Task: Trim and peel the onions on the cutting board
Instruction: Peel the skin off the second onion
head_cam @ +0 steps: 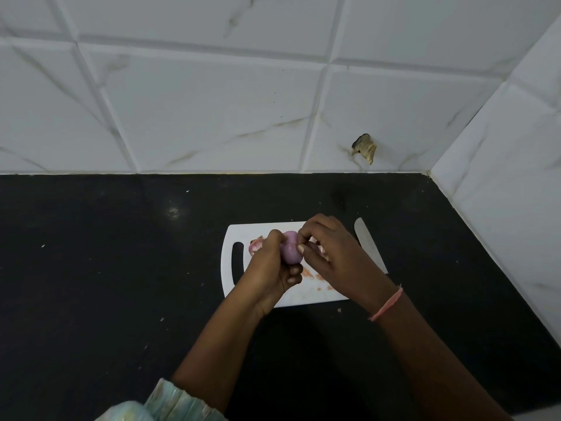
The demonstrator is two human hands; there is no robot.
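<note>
1. Peeling is under way: a person is holding a purple onion [290,247] just above a white board [239,232] on a dark counter [91,268].
2. Their left hand [270,268] is gripping the onion from below, fingers curled around it, probably to keep it steady and turn it.
3. Their right hand [331,256] is pinching at the onion's top with thumb and fingertips, seemingly pulling at a strip of skin; a pink band [387,303] is sitting on that wrist.
4. A knife [367,241] is lying along the board's right edge, set aside but near, likely ready for more trimming.
5. Skin scraps [315,276] are lying on the board, keeping the mess off the counter.
6. Another pinkish piece [254,245] is showing behind the left hand; whether it is an onion or a peel is hard to tell.
7. The hands are hiding much of the onion, so its trimmed ends cannot be seen.
</note>
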